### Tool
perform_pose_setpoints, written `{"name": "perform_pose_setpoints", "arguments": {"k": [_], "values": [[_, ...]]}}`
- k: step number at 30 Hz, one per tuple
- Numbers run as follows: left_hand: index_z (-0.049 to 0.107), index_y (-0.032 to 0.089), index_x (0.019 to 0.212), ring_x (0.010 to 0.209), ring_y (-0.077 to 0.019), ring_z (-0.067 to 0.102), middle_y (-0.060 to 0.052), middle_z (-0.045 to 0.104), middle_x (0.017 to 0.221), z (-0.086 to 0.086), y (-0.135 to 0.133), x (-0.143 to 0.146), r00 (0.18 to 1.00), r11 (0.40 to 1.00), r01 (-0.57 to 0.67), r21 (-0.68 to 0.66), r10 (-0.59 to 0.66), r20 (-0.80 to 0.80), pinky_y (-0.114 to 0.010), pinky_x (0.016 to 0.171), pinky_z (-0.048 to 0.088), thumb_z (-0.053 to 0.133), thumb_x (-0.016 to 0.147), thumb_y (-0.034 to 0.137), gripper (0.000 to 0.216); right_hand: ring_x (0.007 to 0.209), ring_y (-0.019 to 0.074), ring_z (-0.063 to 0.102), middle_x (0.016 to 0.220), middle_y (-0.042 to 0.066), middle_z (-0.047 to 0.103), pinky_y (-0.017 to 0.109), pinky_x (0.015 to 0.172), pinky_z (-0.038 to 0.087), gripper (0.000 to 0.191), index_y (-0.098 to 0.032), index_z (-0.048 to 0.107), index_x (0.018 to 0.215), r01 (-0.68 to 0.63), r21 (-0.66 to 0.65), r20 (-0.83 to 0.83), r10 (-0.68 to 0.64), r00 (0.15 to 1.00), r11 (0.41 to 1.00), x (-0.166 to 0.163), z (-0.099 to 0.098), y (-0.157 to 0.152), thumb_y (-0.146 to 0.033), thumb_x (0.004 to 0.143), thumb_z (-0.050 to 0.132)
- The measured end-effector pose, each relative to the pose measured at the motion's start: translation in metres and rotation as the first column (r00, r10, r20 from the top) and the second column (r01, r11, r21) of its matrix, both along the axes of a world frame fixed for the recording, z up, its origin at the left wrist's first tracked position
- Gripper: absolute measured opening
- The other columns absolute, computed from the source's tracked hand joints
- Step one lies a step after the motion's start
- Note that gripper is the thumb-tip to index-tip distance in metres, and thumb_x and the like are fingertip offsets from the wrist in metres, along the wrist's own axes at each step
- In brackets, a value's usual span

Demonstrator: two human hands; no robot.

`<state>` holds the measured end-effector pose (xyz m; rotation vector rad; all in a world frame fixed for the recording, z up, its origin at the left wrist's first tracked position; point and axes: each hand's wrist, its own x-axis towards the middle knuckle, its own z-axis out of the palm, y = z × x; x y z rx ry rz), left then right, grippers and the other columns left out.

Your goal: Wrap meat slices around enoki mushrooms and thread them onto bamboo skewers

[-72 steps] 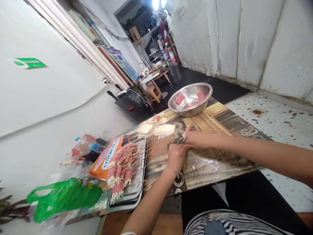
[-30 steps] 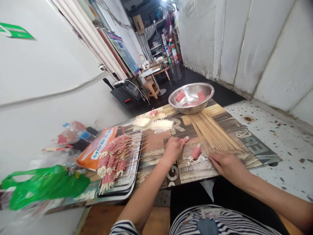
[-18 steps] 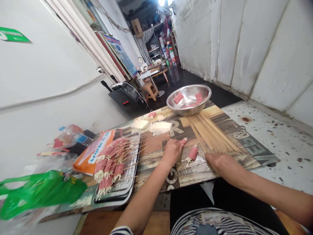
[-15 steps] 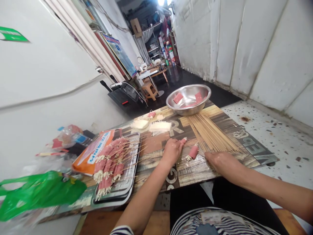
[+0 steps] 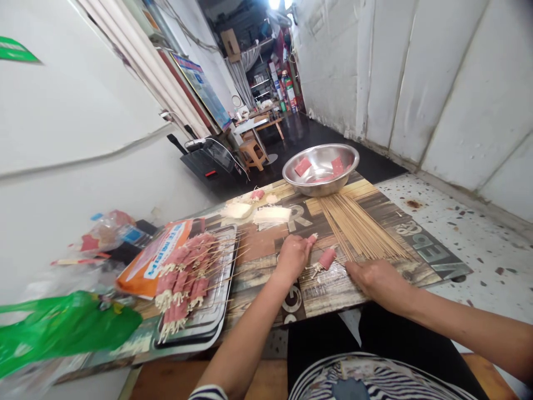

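My left hand (image 5: 293, 256) is closed around a pink meat roll (image 5: 311, 240) with pale enoki ends, low over the board-patterned table. Just right of it, a second meat roll (image 5: 327, 258) lies tilted, with white mushroom stems poking out of its lower end. My right hand (image 5: 375, 279) is pinched beside that second roll, on what looks like a thin skewer running into it; the fingers mostly hide the stick. Beyond my right hand, bare bamboo skewers (image 5: 362, 228) lie fanned out. To the left, finished skewered rolls (image 5: 187, 278) are piled on a metal tray (image 5: 227, 300).
A steel bowl (image 5: 320, 189) with meat slices stands at the table's far end. Bundles of enoki (image 5: 272, 215) and another roll (image 5: 257, 194) lie near the far edge. An orange package (image 5: 144, 272) and a green plastic bag (image 5: 75, 328) crowd the left side.
My right hand has shifted slightly left, and the second roll has turned a little with it. My left hand keeps its place. The view has swung slightly.
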<state>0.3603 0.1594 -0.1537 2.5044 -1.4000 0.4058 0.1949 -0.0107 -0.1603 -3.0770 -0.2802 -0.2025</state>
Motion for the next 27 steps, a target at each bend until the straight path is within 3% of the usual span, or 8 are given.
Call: {"name": "perform_pose_setpoints", "arguments": {"k": [8,18,27], "values": [[0.069,0.014,0.071,0.062,-0.0134,0.053,-0.005,0.062,0.063,0.002,0.002,0.001,1.000,0.999,0.003,0.054,-0.003,0.006,-0.026,0.064,0.038,0.043,0.098,0.029,0.040,0.057,0.0203,0.063,0.066,0.005,0.066,0.028,0.048,0.026,0.015,-0.014,0.059,0.088,0.030,0.024,-0.017,-0.030,0.999,0.999,0.002,-0.002,0.002,-0.006,0.086,0.046],[0.068,0.014,0.070,0.062,-0.0142,0.054,-0.005,0.063,0.064,0.007,0.003,-0.002,1.000,0.998,0.010,0.061,-0.009,-0.009,-0.027,0.065,0.038,0.044,0.098,0.027,0.039,0.067,0.0205,0.068,0.077,0.008,0.072,0.029,0.049,0.024,0.020,-0.014,0.063,0.092,0.145,0.039,-0.224,-0.133,0.965,0.989,0.007,0.027,0.017,-0.007,0.088,0.045],[0.067,0.015,0.067,0.063,-0.0134,0.054,-0.005,0.063,0.064,0.007,0.007,0.001,0.993,0.998,0.056,0.022,-0.054,-0.105,-0.026,0.065,0.039,0.045,0.097,0.025,0.039,0.066,0.0204,0.067,0.075,0.010,0.071,0.030,0.049,0.025,0.017,-0.012,0.063,0.087,0.115,0.040,-0.200,-0.105,0.974,0.993,0.023,0.033,0.024,-0.004,0.084,0.047]]}}
